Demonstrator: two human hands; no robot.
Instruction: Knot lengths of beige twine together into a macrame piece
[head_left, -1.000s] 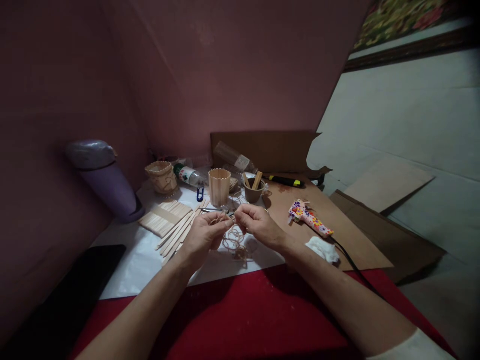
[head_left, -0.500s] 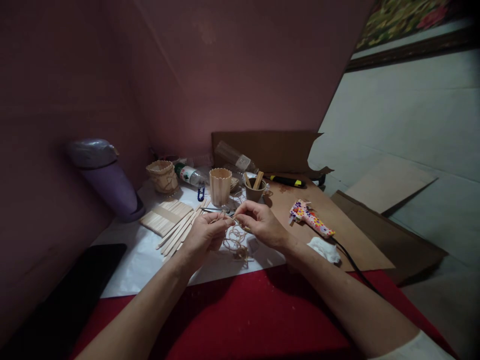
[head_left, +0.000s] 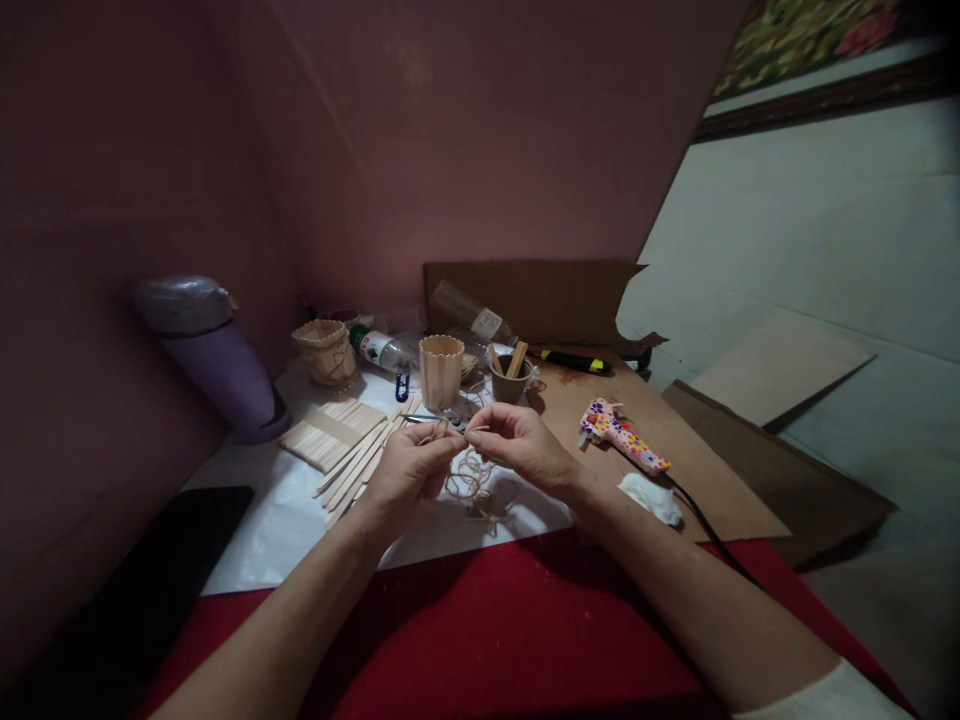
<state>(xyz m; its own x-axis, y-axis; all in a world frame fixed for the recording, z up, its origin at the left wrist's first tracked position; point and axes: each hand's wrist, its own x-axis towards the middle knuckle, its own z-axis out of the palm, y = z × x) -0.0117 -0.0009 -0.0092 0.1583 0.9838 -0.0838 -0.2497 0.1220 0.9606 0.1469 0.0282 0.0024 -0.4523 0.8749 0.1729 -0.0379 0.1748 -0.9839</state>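
Note:
Both my hands meet over the white paper, fingertips almost touching. My left hand (head_left: 414, 465) is closed in a pinch on twine, with a small loop showing above its fingers. Thumb and index finger of my right hand (head_left: 519, 447) pinch the twine as well. Below them a loose tangle of light brown twine (head_left: 480, 490) lies on the paper. Scissors (head_left: 435, 420) lie just beyond my fingers, partly hidden. Behind them stands a cup of wooden craft sticks (head_left: 441, 374). Loose craft sticks (head_left: 356, 470) fan out beside my left hand.
A banded stack of sticks (head_left: 330, 435), a decorated cup (head_left: 326, 352) and a purple tumbler (head_left: 217, 360) stand left. Plastic bottles (head_left: 382, 350) lie behind. To the right are a small pot (head_left: 511, 380), a utility knife (head_left: 576, 362), a corded glue gun (head_left: 622, 437) and crumpled tissue (head_left: 651, 498).
My right fingertips have drawn slightly closer to my left ones, with the twine between them. The tangle below has shifted a little.

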